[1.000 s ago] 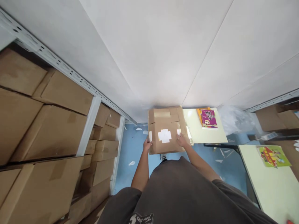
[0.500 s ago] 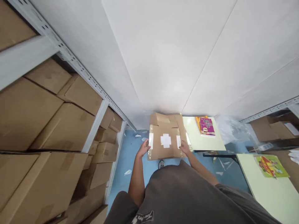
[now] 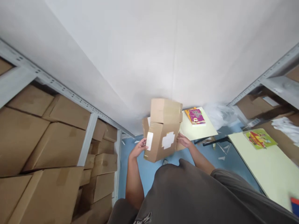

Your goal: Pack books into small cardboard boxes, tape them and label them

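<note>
Cardboard fills the space between the two hands: a brown cardboard box [image 3: 161,130] is held up in front of the body, tilted, with one corner pointing down. The left hand [image 3: 139,148] clasps its lower left edge, fingers curled against the side and thumb on the near face. The right hand [image 3: 184,140] grips the opposite edge, thumb on the near side, while its fingers go behind the box and are hidden there. The top flap stands up and folds over above both hands. A white cross-shaped label [image 3: 168,140] sits on the face between the hands, and a white strip label [image 3: 149,140] lies just beside the left hand's fingertips. Beyond the right hand a pale table [image 3: 201,132] carries a purple book [image 3: 196,115]. Out past the left hand, stacked cartons [image 3: 58,140] fill metal shelves; below both hands lies blue floor [image 3: 149,169].
</note>
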`<state>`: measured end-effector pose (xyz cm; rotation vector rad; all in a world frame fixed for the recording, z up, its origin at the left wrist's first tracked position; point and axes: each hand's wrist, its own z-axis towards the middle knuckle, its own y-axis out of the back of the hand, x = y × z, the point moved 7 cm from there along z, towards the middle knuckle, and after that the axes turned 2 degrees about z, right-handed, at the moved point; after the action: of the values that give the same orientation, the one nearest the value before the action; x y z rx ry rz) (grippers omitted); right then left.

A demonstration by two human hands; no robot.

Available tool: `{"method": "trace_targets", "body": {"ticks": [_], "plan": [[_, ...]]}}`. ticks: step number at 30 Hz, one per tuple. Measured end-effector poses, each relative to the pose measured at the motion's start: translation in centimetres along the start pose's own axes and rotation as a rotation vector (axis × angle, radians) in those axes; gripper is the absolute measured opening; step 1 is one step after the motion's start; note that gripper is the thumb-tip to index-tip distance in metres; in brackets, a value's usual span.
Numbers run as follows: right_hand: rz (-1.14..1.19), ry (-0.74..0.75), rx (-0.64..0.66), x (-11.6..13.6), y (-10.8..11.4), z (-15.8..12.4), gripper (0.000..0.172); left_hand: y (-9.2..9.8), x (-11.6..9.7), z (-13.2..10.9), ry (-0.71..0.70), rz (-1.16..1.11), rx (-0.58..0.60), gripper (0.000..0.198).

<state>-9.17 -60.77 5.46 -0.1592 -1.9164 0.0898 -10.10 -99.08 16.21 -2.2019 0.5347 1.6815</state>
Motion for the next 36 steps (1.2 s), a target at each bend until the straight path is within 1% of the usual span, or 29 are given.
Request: {"method": "trace_targets", "body": {"ticks": [2, 3, 5, 7, 8, 10, 13, 16, 18, 20, 22, 24, 26, 28, 30, 31, 33, 34, 36], "plan": [[0.153, -0.050, -0.028, 0.7, 2.0, -0.7, 0.054, 0.9, -1.3, 0.9, -0.012, 0.019, -0.075, 0.074], [0.211, -0.046, -0.046, 1.3, 3.3, -1.1, 0.057, 1.1, -2.0, 1.5, -0.011, 0.033, -0.115, 0.075], [0.266, 0.004, -0.065, 2.9, 6.3, -2.2, 0.064, 0.6, -3.0, 3.0, 0.001, 0.043, -0.154, 0.077], [0.270, 0.061, -0.076, 4.7, 9.6, -3.7, 0.068, -1.4, -3.8, 5.0, 0.019, 0.030, -0.128, 0.080], [0.271, 0.083, -0.091, 5.5, 11.4, -4.6, 0.069, -2.9, -4.2, 6.1, 0.027, 0.023, -0.101, 0.082], [0.288, 0.115, -0.135, 6.8, 15.4, -7.1, 0.070, -6.7, -4.6, 8.3, 0.042, 0.024, -0.039, 0.084], [0.325, 0.140, -0.209, 8.2, 22.1, -12.2, 0.072, -13.8, -4.9, 11.8, 0.066, 0.062, 0.041, 0.086], [0.351, 0.175, -0.252, 8.9, 29.2, -19.0, 0.075, -22.2, -4.9, 15.5, 0.063, 0.103, 0.108, 0.082], [0.361, 0.204, -0.267, 8.9, 33.9, -23.9, 0.078, -28.7, -4.9, 17.8, 0.061, 0.120, 0.166, 0.082], [0.366, 0.236, -0.305, 8.5, 38.2, -28.8, 0.081, -35.4, -4.9, 19.8, 0.064, 0.130, 0.237, 0.087], [0.370, 0.268, -0.375, 7.8, 42.2, -33.6, 0.081, -42.2, -5.2, 21.2, 0.070, 0.148, 0.322, 0.092], [0.366, 0.290, -0.459, 6.9, 45.6, -38.1, 0.080, -48.6, -5.8, 22.1, 0.067, 0.169, 0.420, 0.095], [0.353, 0.309, -0.552, 5.9, 48.3, -42.3, 0.080, -54.7, -6.6, 22.6, 0.060, 0.190, 0.513, 0.096], [0.336, 0.317, -0.658, 4.9, 50.6, -46.1, 0.080, -60.1, -7.5, 22.9, 0.050, 0.216, 0.587, 0.096], [0.323, 0.313, -0.765, 3.8, 52.3, -49.2, 0.080, -65.0, -8.3, 23.0, 0.036, 0.253, 0.659, 0.095], [0.318, 0.309, -0.810, 3.2, 53.0, -50.4, 0.081, -67.1, -8.7, 23.0, 0.026, 0.271, 0.694, 0.094], [0.319, 0.305, -0.884, 2.1, 54.0, -52.1, 0.080, -70.6, -9.4, 23.3, 0.012, 0.301, 0.758, 0.094], [0.328, 0.306, -0.913, 1.5, 54.4, -52.5, 0.080, -72.0, -9.6, 23.5, 0.010, 0.311, 0.782, 0.094], [0.364, 0.310, -0.960, 0.3, 55.0, -52.8, 0.079, -73.8, -9.8, 24.3, 0.019, 0.325, 0.811, 0.094]]}}
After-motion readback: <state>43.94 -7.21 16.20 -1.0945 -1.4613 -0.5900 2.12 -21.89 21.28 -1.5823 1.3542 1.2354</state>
